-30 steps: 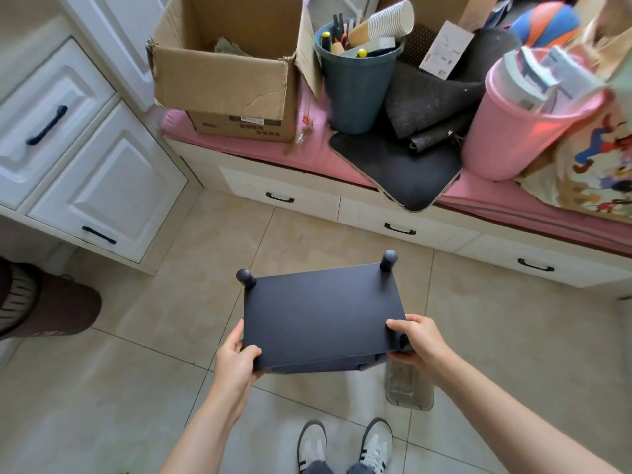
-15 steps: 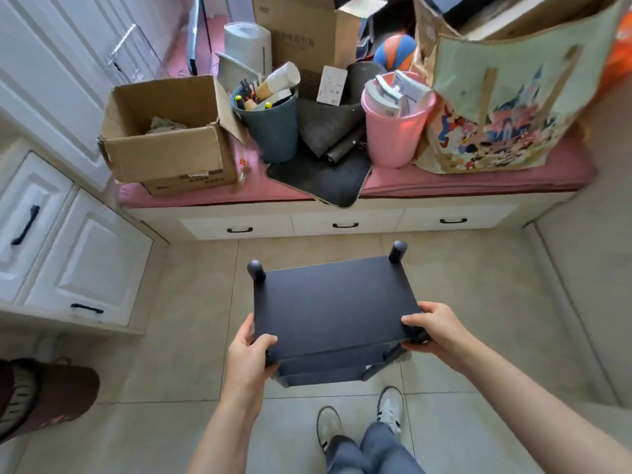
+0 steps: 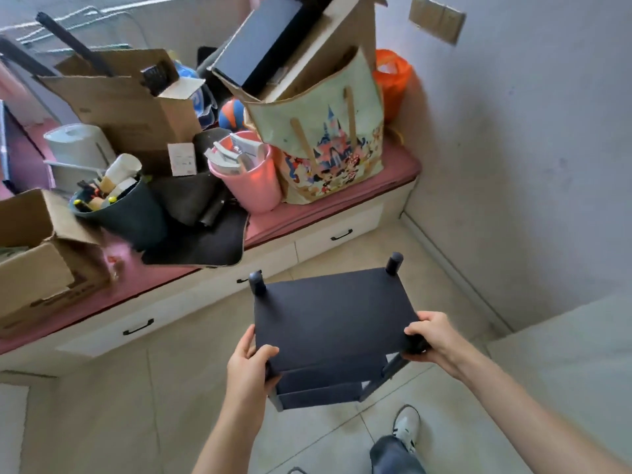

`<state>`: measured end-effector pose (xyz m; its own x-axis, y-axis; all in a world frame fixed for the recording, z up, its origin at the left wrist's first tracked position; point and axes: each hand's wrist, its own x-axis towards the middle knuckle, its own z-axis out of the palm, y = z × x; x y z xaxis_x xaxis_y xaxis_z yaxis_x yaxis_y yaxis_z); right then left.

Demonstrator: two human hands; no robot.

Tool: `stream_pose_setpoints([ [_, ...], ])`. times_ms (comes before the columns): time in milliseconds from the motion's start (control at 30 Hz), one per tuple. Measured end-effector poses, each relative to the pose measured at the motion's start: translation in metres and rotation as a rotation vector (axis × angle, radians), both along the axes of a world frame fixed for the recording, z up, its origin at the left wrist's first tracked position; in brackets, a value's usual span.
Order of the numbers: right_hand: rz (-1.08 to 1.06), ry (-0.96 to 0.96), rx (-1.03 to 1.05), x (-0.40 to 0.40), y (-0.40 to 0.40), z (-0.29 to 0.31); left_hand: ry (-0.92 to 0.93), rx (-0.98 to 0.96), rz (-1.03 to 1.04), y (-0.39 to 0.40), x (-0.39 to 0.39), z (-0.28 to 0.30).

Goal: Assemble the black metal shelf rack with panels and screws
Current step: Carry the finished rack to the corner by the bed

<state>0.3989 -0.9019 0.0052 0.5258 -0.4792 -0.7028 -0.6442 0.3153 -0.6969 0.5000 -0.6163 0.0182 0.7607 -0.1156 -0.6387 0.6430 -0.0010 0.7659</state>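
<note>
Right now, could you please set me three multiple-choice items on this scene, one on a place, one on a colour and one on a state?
1. Where is the pink bucket?
A. on the floor
B. on the pink bench, left of the cartoon bag
C. inside a drawer

2. What colour is the shelf rack?
A. white
B. red
C. black

3. How is the rack held?
A. left hand and right hand grip its near corners
B. one hand only
C. nobody touches it

Answers:
1 B, it stands on the bench cushion beside the bag.
2 C, its top panel is black.
3 A, fingers curl round both near corners.
</note>
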Motion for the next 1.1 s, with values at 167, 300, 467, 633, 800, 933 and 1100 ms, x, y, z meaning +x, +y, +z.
stream_pose_setpoints([
  [167,-0.090,-0.012,-0.013,-0.015,-0.090,0.005,0.016,0.003,-0.053,-0.099,0.002,-0.002],
  [300,-0.122,-0.003,-0.029,-0.023,-0.156,0.005,0.034,-0.015,-0.087,-0.169,0.003,-0.009],
  [467,-0.119,0.033,-0.052,-0.015,-0.229,-0.002,0.050,-0.025,-0.133,-0.239,0.017,-0.026],
  [633,-0.106,0.066,-0.067,0.023,-0.287,-0.023,0.072,0.003,-0.177,-0.290,0.049,-0.045],
  [800,-0.044,0.157,-0.112,0.081,-0.349,-0.053,0.140,0.058,-0.243,-0.352,0.107,-0.081],
  [933,-0.035,0.219,-0.132,0.144,-0.403,-0.083,0.162,0.113,-0.334,-0.404,0.166,-0.117],
  [1100,-0.028,0.244,-0.155,0.208,-0.463,-0.133,0.184,0.175,-0.434,-0.459,0.215,-0.166],
])
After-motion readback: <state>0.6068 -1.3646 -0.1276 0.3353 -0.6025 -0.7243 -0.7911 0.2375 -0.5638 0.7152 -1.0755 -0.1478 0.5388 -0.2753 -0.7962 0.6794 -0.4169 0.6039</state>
